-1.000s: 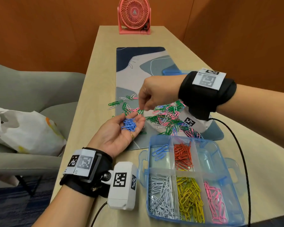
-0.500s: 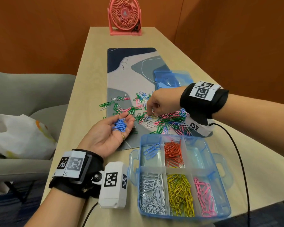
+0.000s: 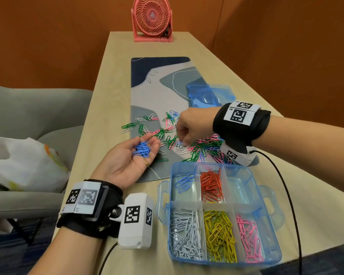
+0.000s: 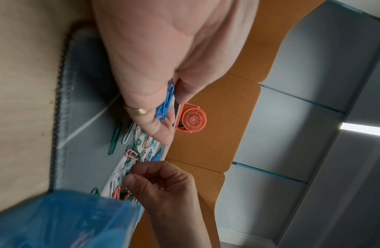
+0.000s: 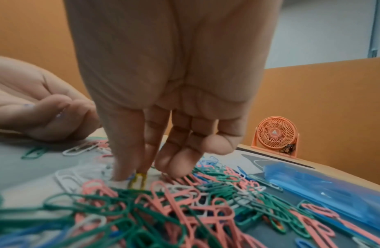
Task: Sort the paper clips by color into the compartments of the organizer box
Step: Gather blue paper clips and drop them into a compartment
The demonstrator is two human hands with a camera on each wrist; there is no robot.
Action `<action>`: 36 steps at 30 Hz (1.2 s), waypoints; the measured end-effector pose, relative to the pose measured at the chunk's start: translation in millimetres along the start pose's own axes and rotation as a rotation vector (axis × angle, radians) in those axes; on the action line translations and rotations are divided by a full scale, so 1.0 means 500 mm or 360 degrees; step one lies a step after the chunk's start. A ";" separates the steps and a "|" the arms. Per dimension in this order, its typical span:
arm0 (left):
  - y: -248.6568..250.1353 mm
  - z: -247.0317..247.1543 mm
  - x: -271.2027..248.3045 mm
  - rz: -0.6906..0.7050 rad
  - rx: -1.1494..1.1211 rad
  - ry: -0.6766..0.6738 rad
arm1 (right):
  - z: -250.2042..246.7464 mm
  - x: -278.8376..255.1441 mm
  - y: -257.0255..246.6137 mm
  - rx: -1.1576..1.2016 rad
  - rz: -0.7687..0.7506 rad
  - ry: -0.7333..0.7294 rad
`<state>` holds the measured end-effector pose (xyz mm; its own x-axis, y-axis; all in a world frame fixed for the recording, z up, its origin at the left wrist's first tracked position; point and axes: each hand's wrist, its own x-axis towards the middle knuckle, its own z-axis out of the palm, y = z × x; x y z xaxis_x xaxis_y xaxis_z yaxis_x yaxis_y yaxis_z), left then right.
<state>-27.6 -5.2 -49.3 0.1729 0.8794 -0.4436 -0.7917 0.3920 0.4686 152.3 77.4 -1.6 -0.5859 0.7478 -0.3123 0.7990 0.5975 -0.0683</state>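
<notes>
Organizer box (image 3: 266, 197) part-filled; mixed pile (image 3: 199, 144) mid-frame unsorted. My left hand (image 3: 127, 161) cups blue clips (image 3: 142, 149); right hand (image 3: 189, 126) fingertips pinching into pile, grip contents unclear.

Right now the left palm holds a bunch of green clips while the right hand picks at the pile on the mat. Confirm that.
Not quite. The clips in the left hand are blue, not green, as the head view shows. The rest stands: the right hand picks at the pile on the mat.
</notes>
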 end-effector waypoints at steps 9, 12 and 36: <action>-0.001 0.000 0.001 -0.0001 0.0001 0.0016 | -0.005 -0.005 0.010 0.0093 0.0094 0.0020; -0.003 0.000 0.002 -0.0005 0.0017 0.0014 | -0.016 -0.028 0.019 0.0160 0.0109 0.0022; -0.015 0.004 0.001 -0.0036 0.0112 -0.0030 | 0.028 -0.076 0.036 0.0314 -0.0182 -0.0270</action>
<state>-20.5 -6.9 -51.5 0.2019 0.8746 -0.4408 -0.7442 0.4296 0.5115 191.0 55.6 -4.0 -0.6557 0.6098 -0.4452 0.7499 0.5946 -0.2900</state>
